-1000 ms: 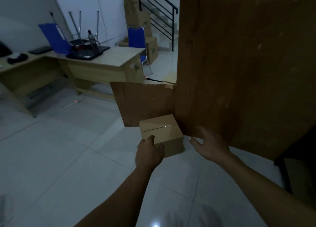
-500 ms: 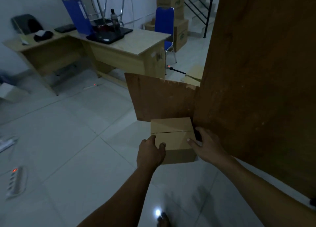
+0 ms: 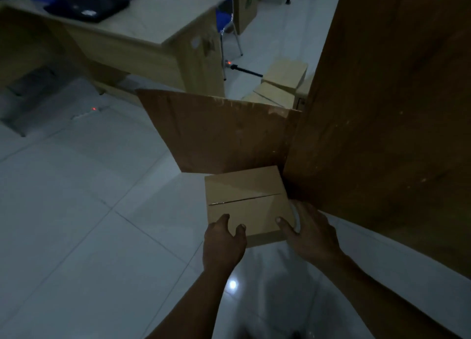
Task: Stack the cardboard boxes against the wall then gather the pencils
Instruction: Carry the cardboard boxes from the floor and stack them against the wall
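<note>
A small closed cardboard box point(image 3: 244, 198) sits on the white tile floor, in the corner between a low brown board point(image 3: 224, 132) and a tall brown wooden panel point(image 3: 387, 109). My left hand point(image 3: 224, 241) grips its near left edge, thumb and a fingertip on top. My right hand point(image 3: 311, 231) grips the near right corner, thumb on top and fingers down the right side. More cardboard boxes point(image 3: 283, 81) lie on the floor behind the low board. No pencils show.
A wooden desk point(image 3: 158, 27) with a dark laptop point(image 3: 86, 4) stands at the back left. A blue chair point(image 3: 224, 22) and a tall carton point(image 3: 246, 4) stand behind it. A power strip with a red light point(image 3: 86, 110) lies on the floor at left.
My view has tilted down and closer to the box. My right hand came off the tall panel and took hold of the box's right corner; my left hand stays on the left edge.
</note>
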